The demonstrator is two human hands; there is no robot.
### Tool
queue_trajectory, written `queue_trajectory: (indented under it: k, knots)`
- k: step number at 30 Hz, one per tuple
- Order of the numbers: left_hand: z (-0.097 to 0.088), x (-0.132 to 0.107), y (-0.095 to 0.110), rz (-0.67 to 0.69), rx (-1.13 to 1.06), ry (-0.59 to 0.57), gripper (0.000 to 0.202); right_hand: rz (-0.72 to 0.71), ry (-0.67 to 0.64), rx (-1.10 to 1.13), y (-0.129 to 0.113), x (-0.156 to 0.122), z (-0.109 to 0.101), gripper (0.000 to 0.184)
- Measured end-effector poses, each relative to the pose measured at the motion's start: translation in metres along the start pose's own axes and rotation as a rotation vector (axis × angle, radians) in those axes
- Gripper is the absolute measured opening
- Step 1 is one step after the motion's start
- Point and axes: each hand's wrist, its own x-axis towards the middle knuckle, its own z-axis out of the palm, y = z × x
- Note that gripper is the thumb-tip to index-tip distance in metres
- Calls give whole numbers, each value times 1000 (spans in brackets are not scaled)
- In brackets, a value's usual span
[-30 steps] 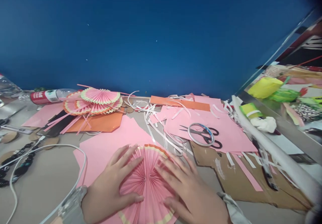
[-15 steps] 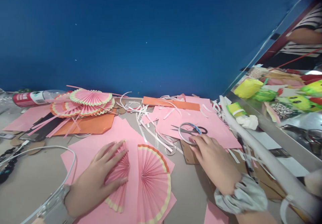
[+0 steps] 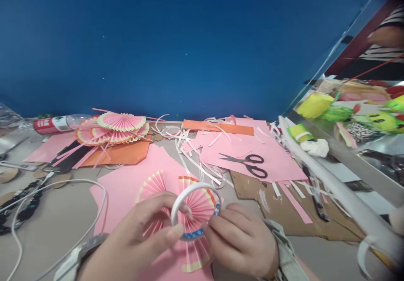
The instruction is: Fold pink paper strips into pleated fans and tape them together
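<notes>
So the left hand (image 3: 135, 239) has thumb and fingers around the left side of a tape roll (image 3: 193, 234), blue pattern showing, and the right hand (image 3: 243, 241), fingers curled in, grips the roll's right edge, its exact fingertip hold hidden! That tape roll is up over two pleated half-fans, tilted so that the right half-fan (image 3: 202, 205) shows through the ring. The left half-fan (image 3: 154, 186) spreads just left of the roll, and a pink paper sheet (image 3: 120, 192) lies under the pair. Left of the roll, a white cable (image 3: 78, 180) loops across the tabletop (image 3: 50, 226); out to its right, brown cardboard (image 3: 284, 218). Beyond the roll and rightward, black-handled scissors (image 3: 243, 161) on more pink paper (image 3: 277, 167). Past the roll, white paper strips (image 3: 181, 135) in a tangle, then an orange strip (image 3: 221, 127). Far left of the roll, stacked pleated rosettes (image 3: 121, 123), a red-labelled bottle (image 3: 52, 124) lying on its side, and behind everything, a blue panel (image 3: 186, 53).
</notes>
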Motion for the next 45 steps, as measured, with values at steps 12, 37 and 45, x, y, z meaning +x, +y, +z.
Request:
queue_trajectory:
  k: [12,37,45]
  knots:
    - [34,23,-9,364,120,-71,13,677,-92,443,-1,-13,-5,25]
    - [49,32,-16,287,40,8,21,505,-194,366,-8,4,-1,44]
    - [44,30,-14,304,14,83,14,585,-92,555,-21,13,5,45]
